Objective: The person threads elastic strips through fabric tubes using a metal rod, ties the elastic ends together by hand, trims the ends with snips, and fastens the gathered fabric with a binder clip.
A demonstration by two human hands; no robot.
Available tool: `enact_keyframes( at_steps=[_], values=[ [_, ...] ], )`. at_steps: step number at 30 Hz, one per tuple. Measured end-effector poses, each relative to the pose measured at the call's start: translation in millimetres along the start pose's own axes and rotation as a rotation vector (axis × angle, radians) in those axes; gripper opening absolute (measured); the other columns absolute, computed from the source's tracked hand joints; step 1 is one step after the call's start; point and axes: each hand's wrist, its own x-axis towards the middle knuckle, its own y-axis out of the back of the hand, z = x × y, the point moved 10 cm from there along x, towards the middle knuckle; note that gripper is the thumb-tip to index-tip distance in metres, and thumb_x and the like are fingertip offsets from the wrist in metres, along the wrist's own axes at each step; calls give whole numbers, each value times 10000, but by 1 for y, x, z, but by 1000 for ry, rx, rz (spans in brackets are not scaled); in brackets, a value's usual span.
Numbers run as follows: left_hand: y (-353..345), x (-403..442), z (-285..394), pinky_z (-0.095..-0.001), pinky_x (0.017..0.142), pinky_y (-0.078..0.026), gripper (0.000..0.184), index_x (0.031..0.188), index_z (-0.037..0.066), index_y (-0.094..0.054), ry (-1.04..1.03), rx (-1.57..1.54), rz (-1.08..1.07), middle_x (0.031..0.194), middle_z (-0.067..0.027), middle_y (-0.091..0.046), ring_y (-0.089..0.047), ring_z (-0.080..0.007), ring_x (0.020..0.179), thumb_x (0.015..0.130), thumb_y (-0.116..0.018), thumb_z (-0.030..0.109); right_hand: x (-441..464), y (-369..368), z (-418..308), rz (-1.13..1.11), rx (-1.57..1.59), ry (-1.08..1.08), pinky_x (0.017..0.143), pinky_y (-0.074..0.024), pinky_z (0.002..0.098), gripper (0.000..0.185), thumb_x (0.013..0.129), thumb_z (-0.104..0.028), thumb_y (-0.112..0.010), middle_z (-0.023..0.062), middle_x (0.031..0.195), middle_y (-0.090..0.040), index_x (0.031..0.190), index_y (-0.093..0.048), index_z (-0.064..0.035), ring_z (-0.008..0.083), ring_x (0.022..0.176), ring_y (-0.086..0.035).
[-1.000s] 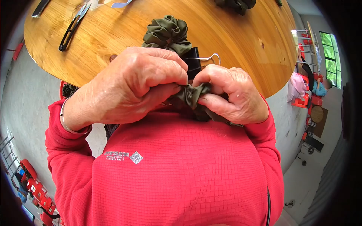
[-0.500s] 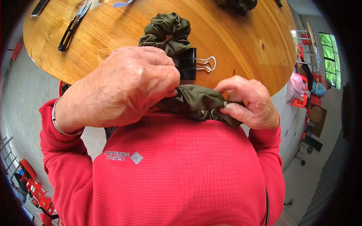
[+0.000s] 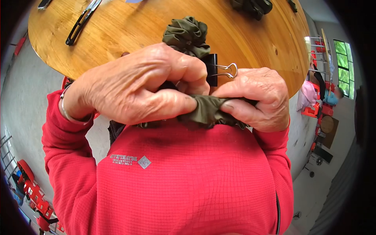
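Bright overall, daylit window (image 3: pixel 344 64) at R, strong fisheye warp w/ blk corners, far details soft.

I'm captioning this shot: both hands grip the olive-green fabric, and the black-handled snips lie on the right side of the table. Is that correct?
Not quite: the head view shows the black-handled snips on the left side of the table. The rest holds: left hand and right hand both grip the olive-green fabric.

Softly sheened cloth (image 3: pixel 208 109), smooth glossy wooden table (image 3: pixel 133 31), shiny metal-handled binder clip (image 3: pixel 212 70)
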Motion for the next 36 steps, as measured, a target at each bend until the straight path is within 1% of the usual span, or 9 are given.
enact_keyframes(
  at_steps=[2, 7, 13, 16, 20, 22, 27, 30, 36],
  values=[
    [-4, 0, -6, -356, 684, -467, 135, 765, -2, -536, 41, -71, -53, 775, -119, -601, -595, -279, 730, 700, -601, 97, 1, -2, -1, -22, 27, -7, 502, -443, 308, 115, 679, -33, -695, 46, 629, -592, 773, -641, -72, 214, 563, -584],
    [-7, 1, -9, -341, 619, -447, 130, 783, 3, -565, 154, 3, -59, 693, -90, -571, -579, -258, 668, 709, -628, 89, 1, -3, -2, -95, -33, -36, 477, -440, 323, 115, 673, -30, -691, 75, 596, -568, 761, -625, -66, 250, 536, -578],
    [-9, 7, 3, -354, 591, -420, 158, 825, 14, -534, -62, 163, 41, 688, -112, -529, -541, -307, 660, 690, -610, -19, 2, -9, 0, -127, -62, -25, 496, -454, 335, 153, 678, -20, -680, 88, 609, -568, 809, -610, -56, 282, 562, -585],
    [-4, 7, 6, -367, 590, -413, 194, 836, 21, -511, -55, 241, 96, 713, -114, -523, -529, -317, 683, 679, -617, -19, 1, -7, 4, -99, -45, -82, 529, -473, 322, 216, 682, -4, -676, 89, 666, -587, 878, -600, -52, 278, 607, -608],
    [3, 3, 12, -357, 634, -426, 257, 880, 26, -507, -24, 352, 189, 765, -112, -520, -538, -305, 723, 666, -648, 13, 2, -1, -1, -39, -65, -109, 560, -489, 303, 280, 676, 26, -673, 99, 745, -599, 932, -577, -35, 267, 663, -631],
    [7, -3, 17, -343, 672, -438, 296, 908, 25, -505, -20, 329, 264, 815, -115, -530, -547, -302, 758, 661, -667, 37, 0, -1, -4, -19, -86, -37, 548, -482, 304, 281, 667, 30, -675, 101, 740, -594, 922, -574, -30, 267, 643, -622],
    [8, -22, 31, -370, 774, -437, 401, 921, 19, -499, -50, 597, 441, 913, -141, -549, -555, -316, 821, 588, -720, 55, -5, 4, -4, 71, -111, -37, 520, -457, 291, 271, 651, 49, -672, 99, 728, -580, 890, -567, -25, 243, 590, -591],
    [5, -30, 26, -384, 775, -431, 419, 902, 18, -504, -91, 621, 520, 887, -135, -556, -559, -303, 814, 541, -717, 7, -4, 3, -2, 76, -109, -53, 516, -452, 287, 268, 645, 59, -671, 98, 722, -574, 876, -563, -24, 240, 580, -584],
    [8, -38, 23, -355, 748, -436, 368, 874, 9, -529, -128, 550, 615, 848, -126, -561, -566, -274, 800, 544, -678, -58, -1, 1, -4, 62, -127, -39, 515, -451, 286, 269, 640, 65, -678, 94, 712, -566, 861, -556, -27, 241, 578, -583]
  ],
)
